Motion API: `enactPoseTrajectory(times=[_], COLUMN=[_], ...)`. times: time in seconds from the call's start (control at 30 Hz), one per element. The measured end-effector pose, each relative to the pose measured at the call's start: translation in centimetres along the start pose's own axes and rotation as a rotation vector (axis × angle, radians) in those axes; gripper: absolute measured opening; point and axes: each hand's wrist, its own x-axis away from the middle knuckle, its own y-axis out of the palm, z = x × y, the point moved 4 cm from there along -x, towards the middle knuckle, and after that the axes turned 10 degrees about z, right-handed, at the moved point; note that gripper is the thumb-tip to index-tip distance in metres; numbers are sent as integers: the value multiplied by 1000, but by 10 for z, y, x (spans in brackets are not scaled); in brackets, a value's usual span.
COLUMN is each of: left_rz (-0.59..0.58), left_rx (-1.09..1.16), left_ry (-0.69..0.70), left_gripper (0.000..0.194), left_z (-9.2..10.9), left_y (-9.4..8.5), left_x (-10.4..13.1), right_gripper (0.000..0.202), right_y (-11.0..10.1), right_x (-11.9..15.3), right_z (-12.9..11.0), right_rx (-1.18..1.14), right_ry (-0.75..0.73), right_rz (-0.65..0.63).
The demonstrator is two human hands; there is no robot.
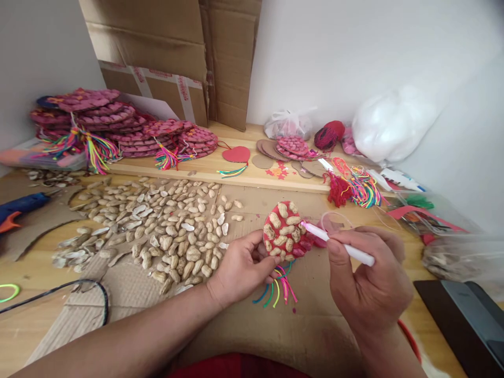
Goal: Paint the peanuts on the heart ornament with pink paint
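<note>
My left hand (246, 268) grips the lower left edge of a red card ornament (282, 231) covered in peanut shells. Most of the shells are bare tan, while those at its lower right are pink. Coloured cords (277, 289) hang from its underside. In my right hand (366, 278) is a white marker (338, 244), its pink tip touching or very close to the ornament's right side. The fingers of my right hand are closed round the barrel. A large spread of peanut shells (185, 231) lies left of my left hand on cardboard.
Stacked pink peanut-shell ornaments (86, 113) stand on the raised shelf (252, 176) at the back left. A red heart (236, 154), tassels (360, 186) and a white plastic bag (389, 126) lie farther right. A blue glue gun (23, 205) is at far left, a dark tablet-like object (460, 315) at right.
</note>
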Motion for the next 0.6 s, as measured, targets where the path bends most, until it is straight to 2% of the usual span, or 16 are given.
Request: enactPoseTrajectory(times=[0.37, 0.6], left_rz=[12, 6], left_rx=[6, -4], left_ry=[0, 7], left_gripper=[20, 21], left_z=[0, -1], left_y=[-1, -1], left_x=[1, 0], right_gripper=[14, 15], right_y=[-4, -7], right_x=[2, 2], right_z=[6, 4], right_rx=[33, 14], right_ry=[87, 92], right_rz=[28, 48])
